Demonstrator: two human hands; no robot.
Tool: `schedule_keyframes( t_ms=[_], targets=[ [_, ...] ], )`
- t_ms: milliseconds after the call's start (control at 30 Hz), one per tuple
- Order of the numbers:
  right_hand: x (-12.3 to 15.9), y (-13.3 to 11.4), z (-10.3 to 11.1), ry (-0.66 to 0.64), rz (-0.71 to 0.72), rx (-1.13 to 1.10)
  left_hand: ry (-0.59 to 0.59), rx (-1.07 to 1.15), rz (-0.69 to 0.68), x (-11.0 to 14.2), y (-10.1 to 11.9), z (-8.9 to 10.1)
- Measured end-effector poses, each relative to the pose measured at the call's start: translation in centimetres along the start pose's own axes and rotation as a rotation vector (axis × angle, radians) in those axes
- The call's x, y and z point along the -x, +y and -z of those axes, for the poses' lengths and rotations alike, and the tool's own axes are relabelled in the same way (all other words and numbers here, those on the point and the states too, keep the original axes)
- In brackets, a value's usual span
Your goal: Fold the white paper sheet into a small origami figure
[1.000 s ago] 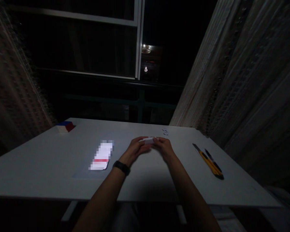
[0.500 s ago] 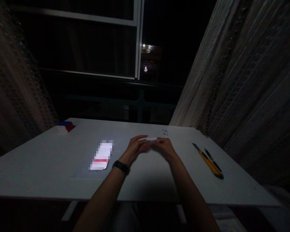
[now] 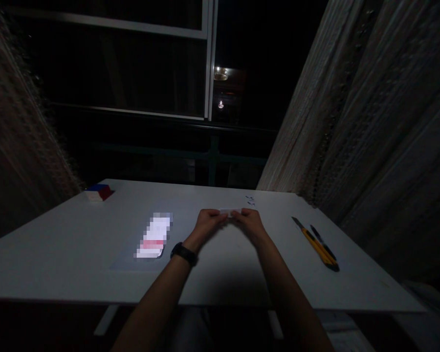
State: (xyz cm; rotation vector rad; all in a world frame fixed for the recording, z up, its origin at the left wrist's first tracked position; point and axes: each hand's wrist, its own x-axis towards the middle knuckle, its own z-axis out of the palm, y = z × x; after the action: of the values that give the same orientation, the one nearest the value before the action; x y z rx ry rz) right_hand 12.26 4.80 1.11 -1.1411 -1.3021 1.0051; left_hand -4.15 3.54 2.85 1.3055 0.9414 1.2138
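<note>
Both my hands meet over the middle of the white table [image 3: 77, 244], holding a small white piece, apparently paper [image 3: 225, 211]. My left hand [image 3: 207, 225], with a dark band on its wrist, is closed on the left end of it. On the right end, my right hand [image 3: 251, 222] is closed too. The two thumbs come close together on the near face of the piece. In the dim light its exact shape and folds cannot be made out. Just beyond my right hand are small dark marks or bits [image 3: 250, 200] on the table.
A lit phone [image 3: 154, 237] with a blurred screen lies left of my hands on a pale sheet [image 3: 122, 261]. A yellow utility knife [image 3: 320, 252] and a dark pen [image 3: 322, 242] lie at right. A color cube [image 3: 98, 192] stands at the far left, near the curtain [image 3: 25, 122].
My fingers have shifted on the white piece. Both thumbs have come together on its near side, and the left fingers, stretched along it before, are now curled. The other things stay put.
</note>
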Motion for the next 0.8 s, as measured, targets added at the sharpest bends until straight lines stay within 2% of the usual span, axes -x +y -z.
schedule_keyframes(
  t_ms=[100, 233, 467, 533, 667, 800],
  targets=[
    [0.3, -0.4, -0.1, 0.037, 0.026, -0.021, 0.017, 0.016, -0.008, 0.0, 0.1, 0.0],
    [0.6, -0.8, -0.4, 0.106, 0.045, -0.055, 0.028, 0.189, -0.003, 0.1, 0.1, -0.3],
    [0.9, -0.8, -0.9, 0.022, 0.033, -0.247, -0.004, 0.224, -0.031, 0.1, 0.0, -0.7],
    [0.9, -0.8, -0.9, 0.052, 0.009, -0.245, 0.025, 0.192, -0.05, 0.1, -0.1, -0.9],
    [0.8, -0.7, -0.9, 0.065, -0.014, -0.221, 0.139, -0.009, -0.104, 0.0, -0.2, -1.1],
    [0.7, -0.8, -1.0, 0.102, 0.01, -0.184, 0.17, -0.146, -0.163, -0.3, -0.7, -1.0]
  ],
)
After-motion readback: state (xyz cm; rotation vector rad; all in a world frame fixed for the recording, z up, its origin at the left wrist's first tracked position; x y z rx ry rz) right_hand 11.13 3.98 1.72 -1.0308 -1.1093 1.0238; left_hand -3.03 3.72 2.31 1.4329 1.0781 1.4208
